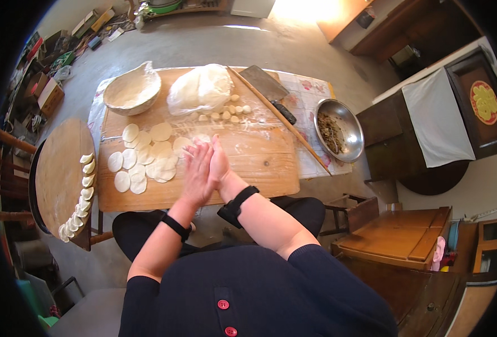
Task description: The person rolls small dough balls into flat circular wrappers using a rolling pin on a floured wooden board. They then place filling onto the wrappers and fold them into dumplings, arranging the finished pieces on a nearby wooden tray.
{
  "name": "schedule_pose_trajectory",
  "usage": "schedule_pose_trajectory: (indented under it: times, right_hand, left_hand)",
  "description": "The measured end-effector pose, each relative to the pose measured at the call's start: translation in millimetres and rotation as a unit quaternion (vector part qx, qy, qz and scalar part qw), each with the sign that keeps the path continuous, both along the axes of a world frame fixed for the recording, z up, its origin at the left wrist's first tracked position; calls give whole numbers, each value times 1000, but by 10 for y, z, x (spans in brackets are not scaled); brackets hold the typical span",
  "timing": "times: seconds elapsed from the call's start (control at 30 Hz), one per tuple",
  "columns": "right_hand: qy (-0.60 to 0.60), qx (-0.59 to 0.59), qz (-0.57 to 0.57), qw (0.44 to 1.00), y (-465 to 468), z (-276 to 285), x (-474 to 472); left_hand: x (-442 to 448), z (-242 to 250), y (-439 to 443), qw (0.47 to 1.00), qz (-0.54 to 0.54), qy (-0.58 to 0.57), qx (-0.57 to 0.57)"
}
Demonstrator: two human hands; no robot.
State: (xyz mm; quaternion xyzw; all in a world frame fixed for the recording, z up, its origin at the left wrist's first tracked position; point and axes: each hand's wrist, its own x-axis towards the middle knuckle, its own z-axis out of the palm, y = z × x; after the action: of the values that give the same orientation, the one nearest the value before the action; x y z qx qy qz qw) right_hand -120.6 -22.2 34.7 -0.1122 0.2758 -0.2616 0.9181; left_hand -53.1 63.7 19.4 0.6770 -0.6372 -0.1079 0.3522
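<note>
My left hand [198, 172] and my right hand [220, 164] are pressed palm to palm above the front middle of a wooden board [257, 168]. Whether anything lies between the palms is hidden. Round dough wrappers [162, 166] spread over the board to the left of my hands, some overlapping. Beyond my fingers lie several small dough pieces [226, 115], beside a large lump of dough under clear plastic [200, 88]. A long wooden rolling pin [274, 110] lies slantwise at the right, across the handle side of a cleaver [265, 83].
A floury bowl [132, 90] stands at the board's back left. A steel bowl of chopped filling [339, 130] is at the table's right end. At the left, a round board [58, 177] carries a curved row of folded dumplings [84, 193]. A wooden stool [358, 210] stands right.
</note>
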Motion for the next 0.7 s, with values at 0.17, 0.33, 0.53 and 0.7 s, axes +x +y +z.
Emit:
schedule_pose_trajectory:
  times: [0.17,0.33,0.53,0.7]
  right_hand:
    - [292,-395,-222,842,-852,-14,-1469]
    - [523,-329,-507,602,-1480,-242,-3621]
    - [485,-59,-401,775,-1754,-500,-4328]
    - [420,-52,-351,835,-2026,-722,-4524]
  left_hand:
    - [51,-149,-186,964,117,-147,189]
    - [-833,-507,-165,964,-174,-141,141]
    - [-1081,-475,-450,935,-203,-214,196]
    - [-392,-308,-554,934,38,-216,281]
